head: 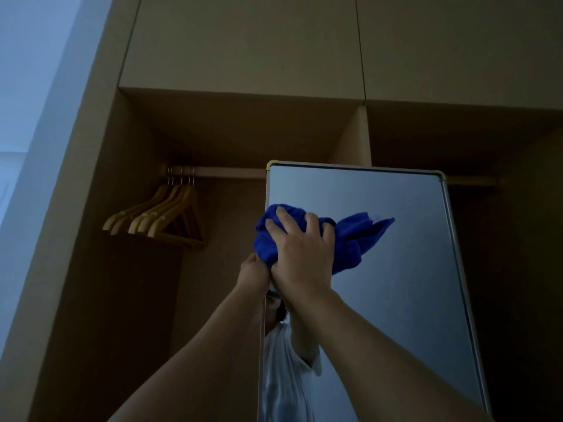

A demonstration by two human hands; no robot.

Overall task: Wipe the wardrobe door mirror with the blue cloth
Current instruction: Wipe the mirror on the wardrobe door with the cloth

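The tall mirror [396, 300] on the wardrobe door has a thin pale frame and stands edge-on to my left. A bunched blue cloth [268, 239] is pressed on the glass near its upper left corner. My right hand [298, 254] lies flat over the cloth with fingers spread, gripping it. The cloth's reflection shows to the right of it. My left hand [254, 269] sits just below the cloth at the mirror's left edge, curled around that edge, with its fingers hidden.
The open wardrobe [213, 129] has several wooden hangers [161, 214] on a rail [219, 172] to the left of the mirror. Closed upper cupboard doors [243, 41] are overhead. A pale wall [27, 86] is at far left. The compartment on the right is dark.
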